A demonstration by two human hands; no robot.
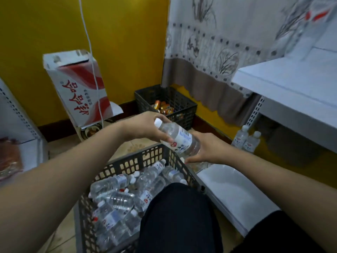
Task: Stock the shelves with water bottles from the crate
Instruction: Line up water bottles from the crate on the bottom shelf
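Risk: the water bottle (177, 138) is held by both hands above the far corner of the crate (127, 161). The left hand (145, 127) grips its neck end, fingers curled; the right hand (206, 148) cups its base. A mistimed release during handover could drop it back among the loose bottles. The bottle is clear, white-capped, tilted, with a white label. Two bottles (246, 139) already stand on the low shelf (237, 189).
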